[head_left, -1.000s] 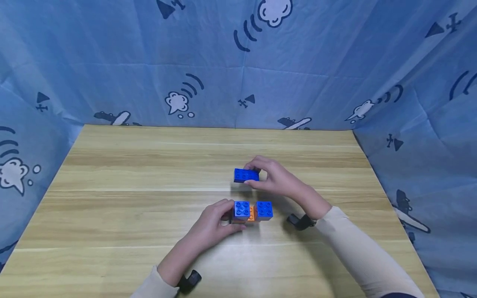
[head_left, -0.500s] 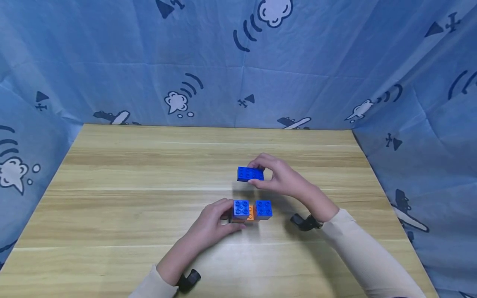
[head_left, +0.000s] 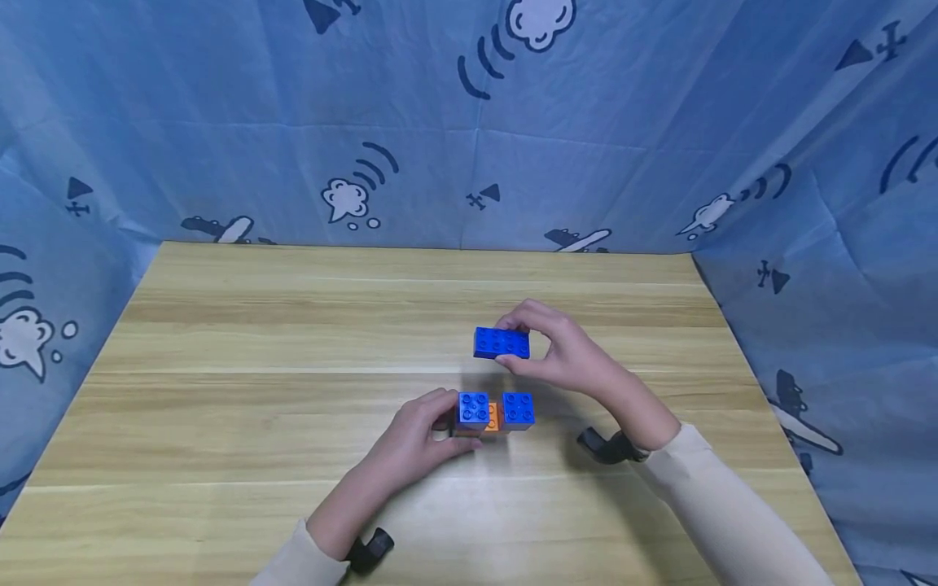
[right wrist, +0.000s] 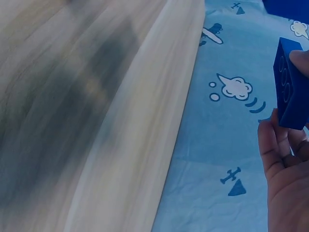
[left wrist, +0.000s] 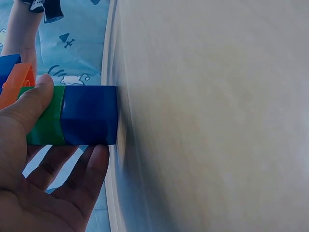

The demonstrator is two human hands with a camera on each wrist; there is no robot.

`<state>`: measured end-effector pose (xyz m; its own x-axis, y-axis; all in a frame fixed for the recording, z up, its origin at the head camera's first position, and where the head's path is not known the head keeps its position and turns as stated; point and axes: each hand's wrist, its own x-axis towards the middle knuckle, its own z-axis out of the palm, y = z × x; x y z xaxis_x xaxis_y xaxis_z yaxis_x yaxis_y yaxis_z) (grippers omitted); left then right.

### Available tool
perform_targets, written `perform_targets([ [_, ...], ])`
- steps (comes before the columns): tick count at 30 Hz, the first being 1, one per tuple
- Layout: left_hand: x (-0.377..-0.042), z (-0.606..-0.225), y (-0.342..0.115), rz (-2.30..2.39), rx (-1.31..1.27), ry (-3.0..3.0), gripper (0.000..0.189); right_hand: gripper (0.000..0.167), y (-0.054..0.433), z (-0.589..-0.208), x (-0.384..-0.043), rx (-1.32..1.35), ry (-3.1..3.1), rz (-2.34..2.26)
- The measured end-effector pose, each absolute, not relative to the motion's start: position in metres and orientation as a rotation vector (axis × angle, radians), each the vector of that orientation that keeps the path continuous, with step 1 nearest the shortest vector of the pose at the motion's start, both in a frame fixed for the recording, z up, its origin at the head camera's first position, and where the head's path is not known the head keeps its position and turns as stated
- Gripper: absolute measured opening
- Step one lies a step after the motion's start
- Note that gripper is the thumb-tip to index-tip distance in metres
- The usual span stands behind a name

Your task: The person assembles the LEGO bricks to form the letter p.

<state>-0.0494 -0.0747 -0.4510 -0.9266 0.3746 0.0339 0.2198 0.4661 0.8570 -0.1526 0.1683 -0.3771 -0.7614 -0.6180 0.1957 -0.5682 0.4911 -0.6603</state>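
Note:
My left hand grips the left side of a toy-brick stack near the table's middle. On top of the stack sit two blue bricks, a left one and a right one, a gap between them showing an orange brick below. In the left wrist view, a green brick and a blue brick form the lower part, the blue one at the tabletop. Just behind the stack, my right hand pinches a long blue brick between thumb and fingers, studs up, its shadow on the table.
A light wooden table lies beneath everything. Blue printed cloth hangs behind its far edge and along both sides. Each wrist wears a black camera, such as the right one.
My right hand has drifted a little to the right with the long blue brick. The left hand and the stack stay practically in place.

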Motion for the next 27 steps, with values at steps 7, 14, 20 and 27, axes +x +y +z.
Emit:
perform_targets([
  [7,-0.05,-0.451,-0.075,1.46,0.528,2.55,0.029,0.029,0.17,-0.374,-0.147,-1.074,2.637,-1.216],
  [14,-0.05,-0.451,-0.074,1.455,0.52,2.552,0.029,0.03,0.17,-0.371,-0.139,-1.066,2.588,-1.283],
  [20,-0.049,-0.452,-0.074,1.453,0.509,2.545,0.031,0.031,0.169,-0.368,-0.128,-1.04,2.567,-1.309],
  [27,-0.049,-0.452,-0.074,1.469,0.502,2.534,0.033,0.032,0.167,-0.369,-0.117,-1.043,2.513,-1.353],
])
